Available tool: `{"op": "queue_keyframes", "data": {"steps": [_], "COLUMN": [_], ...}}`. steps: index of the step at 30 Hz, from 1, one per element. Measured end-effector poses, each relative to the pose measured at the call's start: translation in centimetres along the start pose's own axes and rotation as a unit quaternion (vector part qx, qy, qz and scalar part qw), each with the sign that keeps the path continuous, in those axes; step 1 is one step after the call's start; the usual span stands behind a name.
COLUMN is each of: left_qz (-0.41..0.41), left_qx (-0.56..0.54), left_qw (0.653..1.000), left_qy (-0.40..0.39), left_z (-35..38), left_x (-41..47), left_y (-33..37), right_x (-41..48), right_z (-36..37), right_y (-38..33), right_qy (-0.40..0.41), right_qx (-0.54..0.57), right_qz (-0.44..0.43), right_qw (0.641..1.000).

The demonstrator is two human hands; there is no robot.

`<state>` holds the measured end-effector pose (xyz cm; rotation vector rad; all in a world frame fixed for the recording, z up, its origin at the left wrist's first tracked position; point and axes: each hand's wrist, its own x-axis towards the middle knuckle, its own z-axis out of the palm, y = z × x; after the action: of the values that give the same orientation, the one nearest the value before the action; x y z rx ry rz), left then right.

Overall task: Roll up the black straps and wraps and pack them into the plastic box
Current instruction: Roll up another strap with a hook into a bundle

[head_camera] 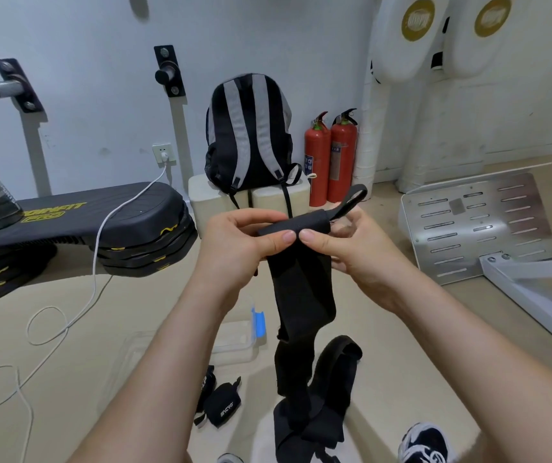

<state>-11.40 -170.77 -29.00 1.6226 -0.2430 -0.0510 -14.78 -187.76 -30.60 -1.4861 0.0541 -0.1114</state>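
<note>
The wrap, pinched by the left hand and right hand, could be unrolled by its hanging tail's weight.

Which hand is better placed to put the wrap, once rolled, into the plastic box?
Probably the left hand: the plastic box lies under its forearm; the right hand holds the wrap farther away.
</note>
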Motion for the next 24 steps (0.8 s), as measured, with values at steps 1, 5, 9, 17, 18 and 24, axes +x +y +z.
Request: {"op": "queue_keyframes", "data": {"steps": [1,5,9,17,18,24], "left_qz": [0.000,0.041,0.127,0.111,0.077,0.066], "left_qx": [-0.007,0.041,0.152,0.145,0.120,0.085], "left_qw": [1.000,0.998,0.980,0.982,0.987,0.987], "left_qy": [0.005,0.026,0.016,-0.049,-0.079,-0.119], "left_z": [0.1,0.3,0.3,0.3,0.3,0.1], "left_x": [0.0,-0.1,-0.1,0.0,0.0,-0.2], "left_y": [0.0,-0.1,-0.3,-0.7,-0.6,-0.6], "right_x": [0.0,0.0,-0.2,0.4,0.5,0.3], "right_z": [0.1,0.1,0.1,-1.1,-1.2,-1.7], "right_y": [0.0,0.2,0.3,-0.5,-0.6,-1.0], "right_qy": [0.002,0.010,-0.019,-0.015,-0.016,-0.061], "right_qx": [0.013,0.011,0.015,0.018,0.019,-0.022], "right_qz": [0.010,0.016,0.006,-0.028,-0.034,-0.066], "right_qw": [1.000,1.000,1.000,0.999,0.999,0.996]}}
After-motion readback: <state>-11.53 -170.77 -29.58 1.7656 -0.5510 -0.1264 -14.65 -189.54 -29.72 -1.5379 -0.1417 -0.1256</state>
